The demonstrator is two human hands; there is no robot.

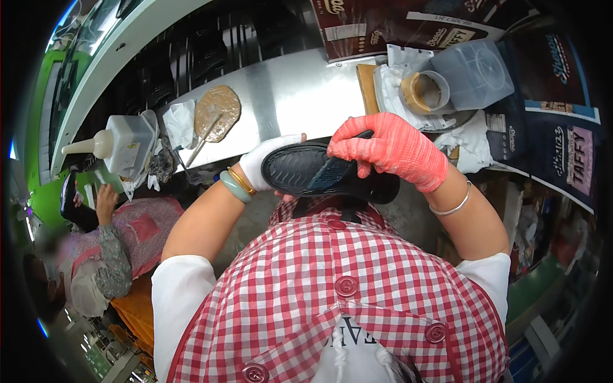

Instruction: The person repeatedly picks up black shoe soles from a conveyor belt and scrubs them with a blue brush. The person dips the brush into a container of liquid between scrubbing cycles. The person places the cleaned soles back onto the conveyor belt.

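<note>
A black shoe [287, 171] lies sole upward in front of my chest, its ridged tread showing. My left hand [257, 163], in a white glove with bare fingertips, is closed round its left end from beneath. Over the middle of the sole, my right hand [393, 145] in a coral knit glove pinches its fingers together. A short dark piece sticks out between those fingers; what it belongs to is hidden. The shoe's right end reaches past under my right hand.
Beyond the shoe runs a shiny metal bench [297, 92]. On it are a brown round pad [225, 105] with a thin stick, crumpled white paper [181, 122], a white nozzle bottle [124, 147] and a clear plastic container [472, 73]. A co-worker's patterned sleeve [115, 262] shows at left.
</note>
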